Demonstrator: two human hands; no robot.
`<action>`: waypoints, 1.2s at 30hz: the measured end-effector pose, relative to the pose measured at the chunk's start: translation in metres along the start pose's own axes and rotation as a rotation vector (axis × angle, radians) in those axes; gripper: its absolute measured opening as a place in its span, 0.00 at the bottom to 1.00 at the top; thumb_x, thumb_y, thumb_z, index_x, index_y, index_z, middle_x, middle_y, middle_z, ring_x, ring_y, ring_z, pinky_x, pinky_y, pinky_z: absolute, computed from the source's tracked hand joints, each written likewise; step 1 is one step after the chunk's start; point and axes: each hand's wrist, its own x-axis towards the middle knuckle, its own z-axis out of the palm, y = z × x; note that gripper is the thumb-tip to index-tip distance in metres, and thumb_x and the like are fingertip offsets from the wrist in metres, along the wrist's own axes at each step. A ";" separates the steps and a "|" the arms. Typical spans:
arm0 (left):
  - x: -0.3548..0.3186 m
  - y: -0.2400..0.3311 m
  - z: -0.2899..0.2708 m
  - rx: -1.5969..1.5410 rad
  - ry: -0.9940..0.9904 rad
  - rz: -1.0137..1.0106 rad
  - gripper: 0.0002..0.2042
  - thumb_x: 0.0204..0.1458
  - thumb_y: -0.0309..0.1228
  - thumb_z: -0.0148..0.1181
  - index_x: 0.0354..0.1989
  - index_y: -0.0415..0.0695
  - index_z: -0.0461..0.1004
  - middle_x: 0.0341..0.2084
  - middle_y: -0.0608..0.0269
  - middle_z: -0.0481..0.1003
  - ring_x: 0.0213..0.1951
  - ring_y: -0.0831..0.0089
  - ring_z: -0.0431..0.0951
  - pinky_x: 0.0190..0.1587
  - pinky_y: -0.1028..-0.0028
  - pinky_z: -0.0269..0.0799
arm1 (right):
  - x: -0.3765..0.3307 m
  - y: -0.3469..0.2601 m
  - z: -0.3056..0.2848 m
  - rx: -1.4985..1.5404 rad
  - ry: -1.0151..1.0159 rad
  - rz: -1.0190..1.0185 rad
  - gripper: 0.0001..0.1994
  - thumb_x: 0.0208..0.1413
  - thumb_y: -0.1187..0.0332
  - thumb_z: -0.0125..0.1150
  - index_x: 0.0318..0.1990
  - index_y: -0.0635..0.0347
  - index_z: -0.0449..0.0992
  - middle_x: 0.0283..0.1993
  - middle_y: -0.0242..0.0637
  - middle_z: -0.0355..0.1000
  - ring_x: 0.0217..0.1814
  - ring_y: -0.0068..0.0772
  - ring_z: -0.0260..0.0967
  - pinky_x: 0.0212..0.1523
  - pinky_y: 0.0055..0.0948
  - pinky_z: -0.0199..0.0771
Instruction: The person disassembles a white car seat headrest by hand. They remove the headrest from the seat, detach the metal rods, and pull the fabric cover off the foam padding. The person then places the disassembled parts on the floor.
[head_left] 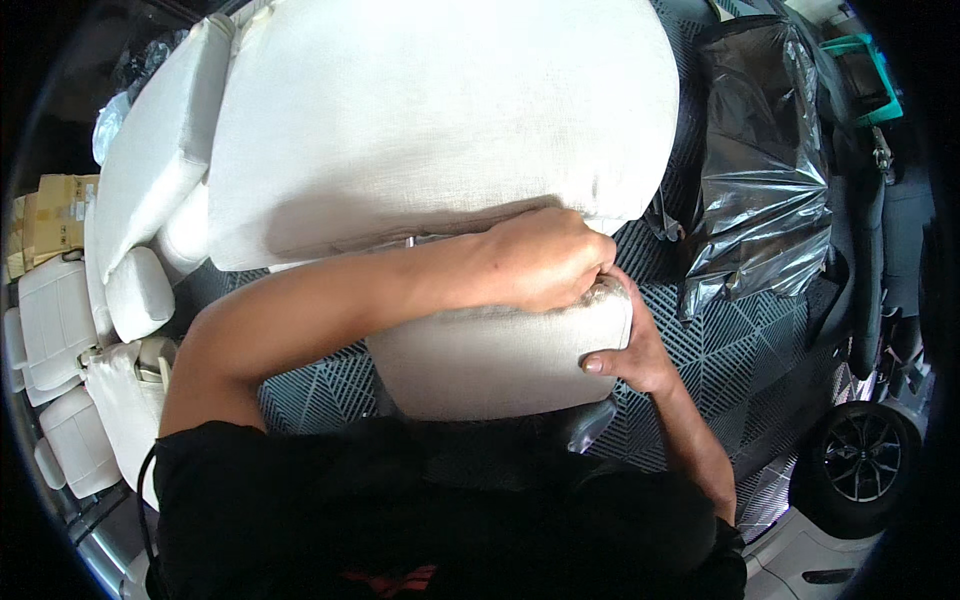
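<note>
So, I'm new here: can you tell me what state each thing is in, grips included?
Left grip: closed in a fist; anything inside is hidden.
Right grip: clasping the smaller white cushion at its right end.
Smaller white cushion: held, its face mostly smooth.
Larger white cushion: fabric-covered, wrinkled near its lower right edge.
Black plastic sheeting: heavily creased.
Car wheel: tyre fitted on its rim.

The person wears a black shirt point(450, 500) with short, loose sleeves point(210, 455) and a small, angular red marking point(405, 579) low on the front. A thin black cord point(147, 500) curves beside the left sleeve. The forearms point(390, 285) and hands point(545, 260) are bare.
</note>
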 end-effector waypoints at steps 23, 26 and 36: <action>-0.048 0.012 0.012 -0.722 0.064 -0.140 0.14 0.46 0.21 0.64 0.42 0.35 0.72 0.24 0.62 0.70 0.23 0.74 0.70 0.24 0.70 0.65 | 0.018 0.019 -0.024 -0.242 -0.172 -0.132 0.66 0.19 0.59 0.89 0.73 0.45 0.53 0.70 0.52 0.58 0.71 0.54 0.59 0.67 0.55 0.62; -0.045 0.008 -0.001 -0.803 -0.029 -0.222 0.13 0.48 0.22 0.63 0.42 0.35 0.73 0.21 0.63 0.72 0.19 0.75 0.69 0.22 0.72 0.64 | 0.013 0.001 -0.019 -0.265 -0.133 -0.268 0.54 0.29 0.58 0.87 0.69 0.47 0.62 0.68 0.54 0.60 0.70 0.57 0.58 0.66 0.60 0.62; -0.020 -0.009 -0.023 -0.879 -0.337 -0.516 0.13 0.66 0.32 0.51 0.40 0.32 0.77 0.20 0.63 0.76 0.21 0.79 0.73 0.23 0.76 0.68 | 0.061 -0.048 -0.060 -0.079 -0.502 0.096 0.17 0.58 0.66 0.64 0.55 0.50 0.80 0.58 0.47 0.71 0.60 0.43 0.70 0.57 0.45 0.74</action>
